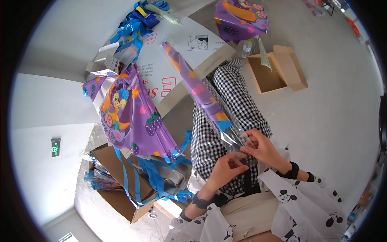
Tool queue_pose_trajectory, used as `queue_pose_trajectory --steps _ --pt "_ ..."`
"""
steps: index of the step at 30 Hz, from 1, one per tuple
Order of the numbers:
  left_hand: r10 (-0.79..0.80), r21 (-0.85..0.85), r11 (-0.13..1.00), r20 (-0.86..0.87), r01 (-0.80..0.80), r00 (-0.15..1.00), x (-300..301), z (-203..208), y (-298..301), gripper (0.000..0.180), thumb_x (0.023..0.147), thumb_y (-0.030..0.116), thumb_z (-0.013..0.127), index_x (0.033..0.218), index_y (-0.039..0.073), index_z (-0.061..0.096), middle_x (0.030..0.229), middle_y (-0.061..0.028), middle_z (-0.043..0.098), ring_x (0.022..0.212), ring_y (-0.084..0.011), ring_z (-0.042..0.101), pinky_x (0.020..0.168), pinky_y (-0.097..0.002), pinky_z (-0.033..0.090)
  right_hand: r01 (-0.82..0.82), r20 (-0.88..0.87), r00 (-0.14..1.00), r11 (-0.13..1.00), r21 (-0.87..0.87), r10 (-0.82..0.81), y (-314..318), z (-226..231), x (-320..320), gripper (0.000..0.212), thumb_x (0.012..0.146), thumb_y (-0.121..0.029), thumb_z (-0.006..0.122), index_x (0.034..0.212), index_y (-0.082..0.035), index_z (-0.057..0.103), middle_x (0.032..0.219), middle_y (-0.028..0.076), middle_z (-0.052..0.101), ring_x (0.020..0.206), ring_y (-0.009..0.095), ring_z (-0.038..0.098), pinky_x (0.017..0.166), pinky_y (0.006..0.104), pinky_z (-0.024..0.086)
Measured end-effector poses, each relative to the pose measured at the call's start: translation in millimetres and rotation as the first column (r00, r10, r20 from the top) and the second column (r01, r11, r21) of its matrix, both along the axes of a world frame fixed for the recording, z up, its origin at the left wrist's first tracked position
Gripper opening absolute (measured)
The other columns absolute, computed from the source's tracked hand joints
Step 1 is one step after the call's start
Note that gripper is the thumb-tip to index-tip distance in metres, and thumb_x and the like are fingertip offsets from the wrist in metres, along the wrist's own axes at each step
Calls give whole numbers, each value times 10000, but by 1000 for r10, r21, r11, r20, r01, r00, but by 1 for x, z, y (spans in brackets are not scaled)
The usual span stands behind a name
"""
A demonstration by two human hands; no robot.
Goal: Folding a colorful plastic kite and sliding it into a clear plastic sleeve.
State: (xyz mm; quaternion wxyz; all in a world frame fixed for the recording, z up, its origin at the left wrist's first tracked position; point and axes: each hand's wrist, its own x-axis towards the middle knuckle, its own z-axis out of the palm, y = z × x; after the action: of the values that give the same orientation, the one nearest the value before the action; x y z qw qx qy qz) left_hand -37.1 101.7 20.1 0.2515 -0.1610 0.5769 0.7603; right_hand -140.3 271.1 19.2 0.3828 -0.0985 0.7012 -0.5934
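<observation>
A long, narrow clear plastic sleeve lies slanting across my lap, its far end over a white box. Inside it is a purple cartoon-print item, folded slim, with a blue patch near my end. My right hand pinches the sleeve's near end between thumb and fingers. Just left of it and lower, my left hand is closed, its fingertips at the same end of the plastic; part of its grip is hard to make out. Left of the sleeve, a purple cartoon-print sheet hangs partly spread.
The large white printed box carries blue straps and a small open carton. An open cardboard box with packed pieces stands lower left. At right are an open brown box, a bottle and a purple printed piece.
</observation>
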Motion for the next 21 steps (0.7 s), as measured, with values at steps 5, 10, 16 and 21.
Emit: queue_pose_trajectory --steps 5,10,16,21 --pt "70 32 997 -12 -70 997 6 -9 -6 383 826 36 744 1180 15 599 773 4 650 708 -25 588 644 -175 467 -24 3 1000 1000 -2 24 -3 -3 -1 317 894 -22 660 1163 -10 492 744 -3 525 673 43 500 603 216 419" --pt "45 82 995 55 -49 997 6 -17 -11 377 831 29 746 1181 7 607 816 -7 669 773 -55 634 730 -202 507 -32 26 999 999 9 31 -5 -6 -2 268 901 -27 650 1129 0 511 770 2 547 696 49 519 599 234 437" --pt "-5 -70 998 14 6 1000 -11 -18 -46 373 863 124 732 1187 -16 611 855 -32 677 796 -75 630 721 -220 507 16 -372 918 922 387 140 6 18 -10 220 833 -99 705 1014 -21 606 773 48 596 659 183 593 580 312 464" --pt "434 -193 876 -90 -443 897 -54 -50 -114 374 977 241 593 1253 -9 573 1057 -95 688 922 -154 671 779 -248 527 130 -871 289 885 446 397 36 38 -34 246 740 -83 729 973 -55 655 765 36 601 628 203 569 584 339 441"
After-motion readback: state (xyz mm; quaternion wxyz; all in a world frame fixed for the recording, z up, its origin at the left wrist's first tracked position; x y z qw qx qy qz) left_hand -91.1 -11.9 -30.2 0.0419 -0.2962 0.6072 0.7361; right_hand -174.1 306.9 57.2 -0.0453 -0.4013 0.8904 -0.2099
